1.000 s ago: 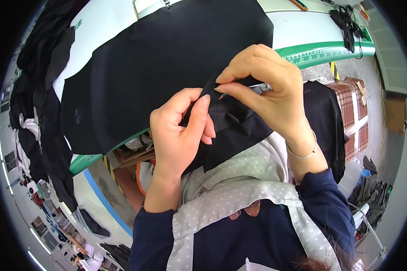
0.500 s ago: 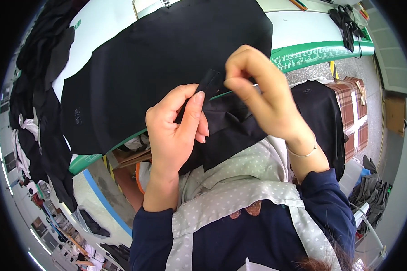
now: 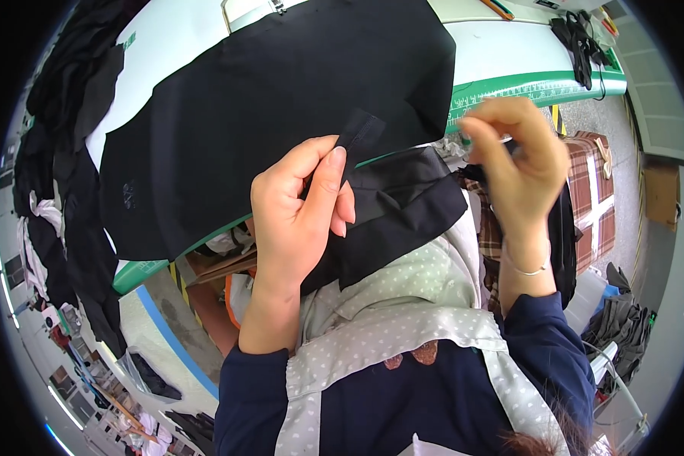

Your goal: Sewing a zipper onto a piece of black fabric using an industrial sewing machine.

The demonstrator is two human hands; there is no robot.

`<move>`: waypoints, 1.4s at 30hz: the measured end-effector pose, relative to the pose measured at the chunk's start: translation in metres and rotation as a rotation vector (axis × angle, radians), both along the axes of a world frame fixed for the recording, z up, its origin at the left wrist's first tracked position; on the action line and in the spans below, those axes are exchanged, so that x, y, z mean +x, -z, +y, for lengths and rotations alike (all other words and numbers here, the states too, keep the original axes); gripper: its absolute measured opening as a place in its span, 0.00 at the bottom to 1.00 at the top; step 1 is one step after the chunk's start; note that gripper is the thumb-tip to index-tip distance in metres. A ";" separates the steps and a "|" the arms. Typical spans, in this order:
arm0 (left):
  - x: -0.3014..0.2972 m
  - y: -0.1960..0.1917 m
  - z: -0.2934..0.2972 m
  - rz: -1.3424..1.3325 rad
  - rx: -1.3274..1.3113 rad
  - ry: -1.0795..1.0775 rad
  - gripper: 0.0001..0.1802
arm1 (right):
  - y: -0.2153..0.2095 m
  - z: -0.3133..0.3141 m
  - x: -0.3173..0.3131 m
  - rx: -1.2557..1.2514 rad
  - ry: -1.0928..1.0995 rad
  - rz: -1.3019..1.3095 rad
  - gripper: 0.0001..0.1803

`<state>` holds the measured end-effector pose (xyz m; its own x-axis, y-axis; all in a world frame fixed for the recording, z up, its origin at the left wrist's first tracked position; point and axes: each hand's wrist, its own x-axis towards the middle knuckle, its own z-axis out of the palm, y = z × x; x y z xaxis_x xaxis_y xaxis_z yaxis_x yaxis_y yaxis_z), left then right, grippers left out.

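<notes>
My left hand (image 3: 300, 209) pinches a narrow folded black fabric strip (image 3: 363, 131) between thumb and fingers, its free end pointing up and right. Below the strip, a gathered black cloth (image 3: 414, 197) hangs from beside my left hand across my lap. My right hand (image 3: 520, 167) is raised to the right, apart from the strip. Its thumb and forefinger are bent together at the tips, slightly blurred; whatever lies between them is too small to make out. Beyond both hands, a large black fabric panel (image 3: 281, 99) is spread over the table, with a faint light marking near its left end.
The table's green edge (image 3: 539, 90) carries a white ruler scale. Black straps (image 3: 577, 45) lie at the table's far right. A brown plaid box (image 3: 589, 178) with white tape stands on the floor at right. Dark garments (image 3: 68, 114) hang at left.
My right hand has moved right, away from the strip. Black cloth at the right has shifted, and more plaid shows beside my lap. My left hand has barely moved; the strip's end leans further right.
</notes>
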<state>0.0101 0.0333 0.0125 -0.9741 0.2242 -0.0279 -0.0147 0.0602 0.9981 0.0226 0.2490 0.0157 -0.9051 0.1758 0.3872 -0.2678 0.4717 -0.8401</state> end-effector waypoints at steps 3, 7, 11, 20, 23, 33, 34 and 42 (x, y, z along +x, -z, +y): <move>0.004 0.000 0.000 -0.033 -0.018 -0.009 0.11 | -0.002 -0.030 -0.026 0.114 -0.242 0.217 0.15; 0.003 0.000 0.000 -0.022 -0.014 -0.020 0.08 | 0.012 -0.041 -0.033 -0.291 -0.424 -0.026 0.09; -0.001 0.003 -0.016 0.033 0.007 -0.125 0.04 | 0.014 -0.033 -0.036 -0.553 -0.370 -0.088 0.08; -0.014 0.014 -0.053 -0.050 0.463 -0.182 0.10 | 0.020 -0.032 -0.035 -0.738 -0.274 -0.176 0.07; -0.013 0.015 -0.055 -0.021 0.435 -0.245 0.08 | 0.023 -0.032 -0.033 -0.675 -0.277 -0.162 0.07; -0.013 0.009 -0.043 -0.019 0.274 -0.212 0.05 | 0.020 -0.037 -0.043 -0.186 -0.247 0.051 0.18; -0.012 0.007 -0.040 -0.026 0.282 -0.214 0.05 | 0.017 -0.044 -0.045 -0.029 -0.300 0.110 0.17; -0.016 0.008 -0.048 -0.056 0.708 -0.070 0.07 | 0.008 -0.070 -0.049 -0.406 -0.471 -0.078 0.07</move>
